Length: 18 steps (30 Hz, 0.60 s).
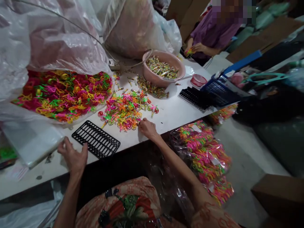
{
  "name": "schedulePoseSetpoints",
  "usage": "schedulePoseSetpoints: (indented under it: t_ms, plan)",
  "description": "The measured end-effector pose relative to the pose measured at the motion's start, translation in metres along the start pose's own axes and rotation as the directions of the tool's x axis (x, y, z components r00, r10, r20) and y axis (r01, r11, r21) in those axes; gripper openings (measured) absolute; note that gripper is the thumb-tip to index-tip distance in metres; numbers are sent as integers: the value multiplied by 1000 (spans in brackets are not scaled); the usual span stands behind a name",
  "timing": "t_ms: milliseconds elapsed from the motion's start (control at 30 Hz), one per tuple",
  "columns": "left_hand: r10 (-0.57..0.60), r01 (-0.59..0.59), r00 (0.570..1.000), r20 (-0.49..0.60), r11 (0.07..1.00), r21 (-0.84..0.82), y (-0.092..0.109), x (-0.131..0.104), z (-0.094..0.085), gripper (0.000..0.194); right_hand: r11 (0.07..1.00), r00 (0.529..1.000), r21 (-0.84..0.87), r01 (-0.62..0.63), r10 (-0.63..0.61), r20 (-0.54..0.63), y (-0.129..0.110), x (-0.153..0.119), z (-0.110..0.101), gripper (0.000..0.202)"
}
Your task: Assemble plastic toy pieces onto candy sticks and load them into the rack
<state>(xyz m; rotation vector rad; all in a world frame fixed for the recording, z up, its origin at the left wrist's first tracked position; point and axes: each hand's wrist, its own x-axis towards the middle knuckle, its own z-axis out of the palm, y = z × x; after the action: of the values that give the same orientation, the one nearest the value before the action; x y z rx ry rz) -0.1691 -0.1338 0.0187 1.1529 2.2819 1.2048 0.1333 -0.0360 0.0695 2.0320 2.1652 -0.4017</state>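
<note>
My left hand (73,155) is open, thumb and fingers spread, beside the left end of a black slotted plastic rack (96,139). Nothing shows in its fingers. The rack lies flat near the table's front edge. My right hand (147,129) is closed, its fingertips at the right edge of a loose pile of small bright plastic pieces (125,109) in pink, yellow, green and orange. What those fingertips hold, if anything, is too small to make out. Small patterned tubes (152,87) lie behind the pile.
An open plastic bag (64,95) of coloured pieces stands left; a pink basin (163,80) of tubes stands behind. Stacked black racks (196,98) and a blue basket (220,90) are right. Packed bags (206,155) hang below the table edge. A co-worker (213,31) handles pieces opposite.
</note>
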Motion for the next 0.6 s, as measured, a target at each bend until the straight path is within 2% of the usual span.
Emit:
schedulePoseSetpoints:
  t_ms: [33, 100, 167, 233, 367, 467, 533, 600]
  plan:
    - [97, -94, 995, -22, 990, 110, 0, 3, 0, 78, 1000, 1000, -5, 2, -2, -3, 0, 3, -3, 26]
    - [251, -254, 967, 49, 930, 265, 0, 11, 1, 64, 1000, 997, 9, 20, -19, -71, -6, 9, -6, 29]
    - [326, -370, 928, 182, 864, 340, -2, 17, 5, 51, 997, 990, 5, 74, -73, -119, -16, 19, -7, 33]
    - [368, -447, 891, 265, 808, 383, -6, 17, 8, 46, 989, 983, -34, 146, -149, -111, -26, 31, -9, 35]
    - [456, -522, 853, 254, 747, 411, -16, -2, 11, 44, 957, 959, -112, 267, -276, -68, -38, 49, -12, 35]
    - [509, -555, 832, 223, 738, 385, -21, -18, 10, 46, 948, 947, -89, 305, -312, -80, -37, 49, -17, 31]
    - [524, -550, 833, 179, 750, 367, -24, -20, 8, 46, 948, 941, 15, 317, -313, -130, -34, 42, -18, 24]
    - [543, -558, 827, 146, 763, 326, -28, -14, 4, 44, 909, 928, 207, 362, -330, -176, -35, 31, -13, 14]
